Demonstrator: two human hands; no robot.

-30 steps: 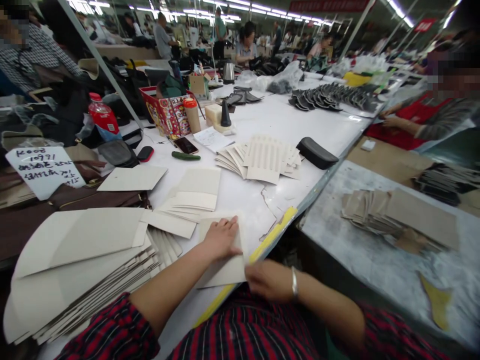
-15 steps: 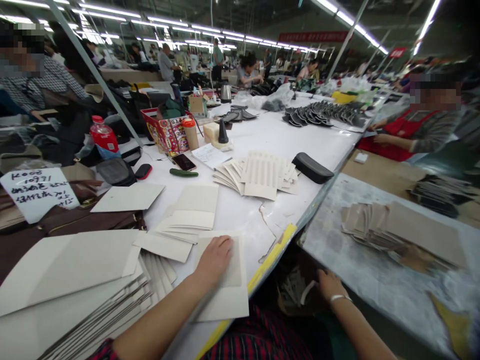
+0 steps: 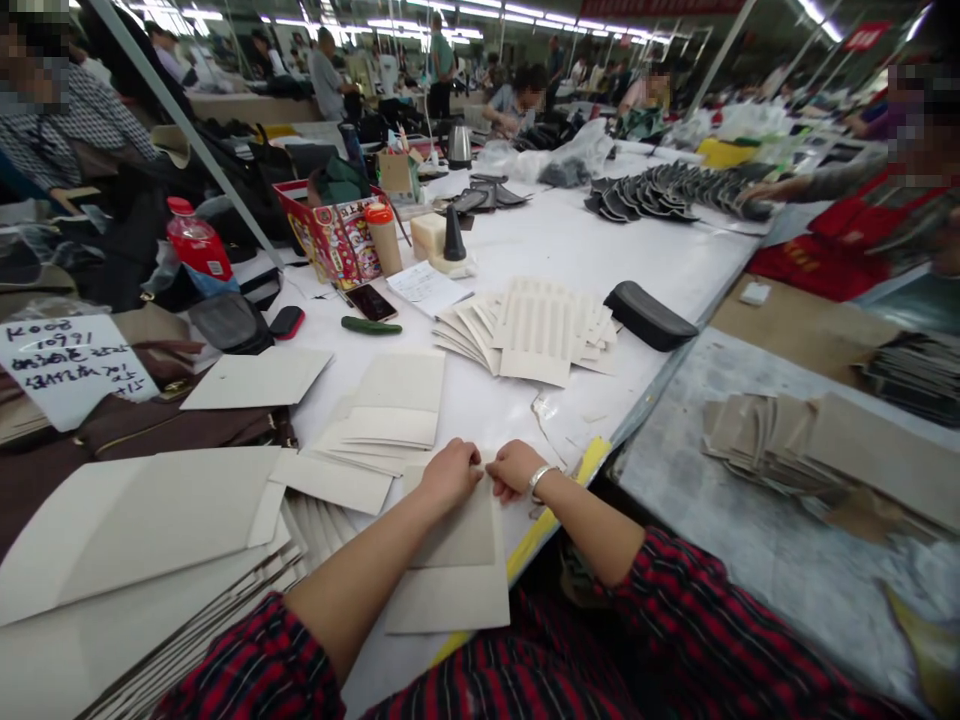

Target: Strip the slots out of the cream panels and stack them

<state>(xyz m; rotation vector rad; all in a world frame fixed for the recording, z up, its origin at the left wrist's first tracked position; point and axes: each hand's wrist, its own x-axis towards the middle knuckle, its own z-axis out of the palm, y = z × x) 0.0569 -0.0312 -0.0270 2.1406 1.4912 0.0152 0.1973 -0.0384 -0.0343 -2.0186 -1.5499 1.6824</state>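
Note:
A pale board panel (image 3: 450, 600) with a greyer rectangular patch (image 3: 457, 545) lies at the table's front edge. Over its far edge, my left hand (image 3: 451, 475) is closed, thumb and fingertips pinched together. My right hand (image 3: 516, 470), with a bracelet at the wrist, is pinched just beside it at the panel's far right corner. Whatever lies between the fingertips is too small to make out. Left of the hands rests a fanned set of pale panels (image 3: 397, 400). A large stack of bigger boards (image 3: 142, 520) fills the near left.
Beyond lie more fanned cards (image 3: 536, 330), a black case (image 3: 649, 315), a cucumber (image 3: 371, 326) and a phone (image 3: 371, 302). On the right, a grey side table (image 3: 675, 480) bears stacked boards (image 3: 862, 450). A co-worker in a red apron (image 3: 840, 235) is at the far right.
My right hand has come up from the box below the table to the panel's far edge. My left hand, flat on the panel before, is now pinched at that edge.

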